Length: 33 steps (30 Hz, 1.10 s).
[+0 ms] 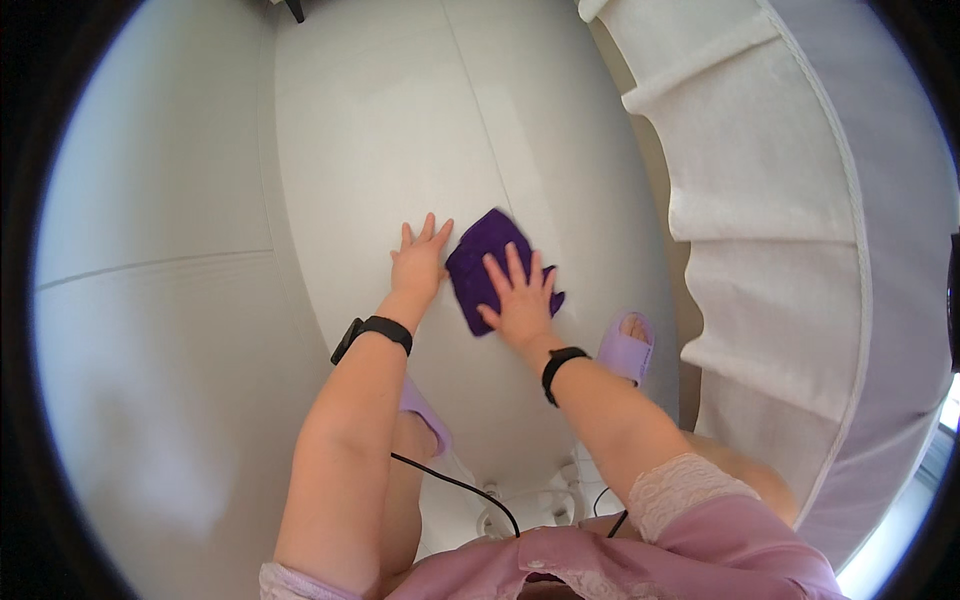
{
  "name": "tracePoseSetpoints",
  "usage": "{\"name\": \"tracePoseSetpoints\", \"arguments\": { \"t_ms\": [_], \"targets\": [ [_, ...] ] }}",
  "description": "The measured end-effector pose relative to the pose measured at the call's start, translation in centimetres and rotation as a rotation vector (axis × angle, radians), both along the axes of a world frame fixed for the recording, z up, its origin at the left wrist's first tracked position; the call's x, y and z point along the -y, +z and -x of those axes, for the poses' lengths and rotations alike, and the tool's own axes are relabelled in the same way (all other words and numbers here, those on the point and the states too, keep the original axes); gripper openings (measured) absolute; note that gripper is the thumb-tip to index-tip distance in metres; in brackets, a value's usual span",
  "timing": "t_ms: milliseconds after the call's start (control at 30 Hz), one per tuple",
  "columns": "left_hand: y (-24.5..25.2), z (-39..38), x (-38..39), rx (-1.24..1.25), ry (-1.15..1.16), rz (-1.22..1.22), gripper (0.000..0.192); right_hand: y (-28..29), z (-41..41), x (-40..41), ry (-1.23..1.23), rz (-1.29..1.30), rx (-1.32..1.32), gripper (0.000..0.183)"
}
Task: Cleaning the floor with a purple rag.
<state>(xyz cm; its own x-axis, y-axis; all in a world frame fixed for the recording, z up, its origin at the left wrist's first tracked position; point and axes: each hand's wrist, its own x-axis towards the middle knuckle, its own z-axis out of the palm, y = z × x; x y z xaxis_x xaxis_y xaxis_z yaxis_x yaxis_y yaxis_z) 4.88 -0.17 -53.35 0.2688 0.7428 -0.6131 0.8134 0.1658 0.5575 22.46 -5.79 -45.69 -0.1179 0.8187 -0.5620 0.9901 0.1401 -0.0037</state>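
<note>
A folded dark purple cloth (pixel 480 281) lies on the pale floor tile (pixel 360 135) before me. My right hand (pixel 525 304) presses flat on the cloth's right part, fingers spread. Just left of the cloth, my left hand (pixel 418 262) rests with spread fingers on the bare tile; its thumb is close to the cloth's edge. At the right, one corner of the cloth is crumpled and sticks out past my fingers. A black band circles each of my wrists.
To the right stands a bed with a ruffled white skirt (pixel 765 172). A smooth pale panel (pixel 150 337) rises at the left. My lilac slippers (pixel 622 349) are on the floor. A black cable (pixel 465 484) hangs near my lap, above white tubular legs (pixel 493 499). A dark furniture leg (pixel 295 10) shows at the top.
</note>
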Motion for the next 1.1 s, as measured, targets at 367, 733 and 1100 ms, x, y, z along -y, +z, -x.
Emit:
{"name": "tracePoseSetpoints", "arguments": {
  "t_ms": [367,733,1100],
  "targets": [
    [1.1,-3.6,-1.0,-0.097,-0.255,0.125,0.123,1.9,-2.9,7.2,-0.025,0.148,-0.127,0.082],
    [2.7,-7.1,-10.5,-0.227,-0.289,-0.012,0.132,0.0,-20.3,-12.3,-0.730,-0.196,0.347,0.083],
    [6.1,-7.2,-13.5,-0.251,-0.378,-0.145,0.128,2.2,-14.1,-14.2,-0.374,-0.301,0.179,0.084]
  ]
}}
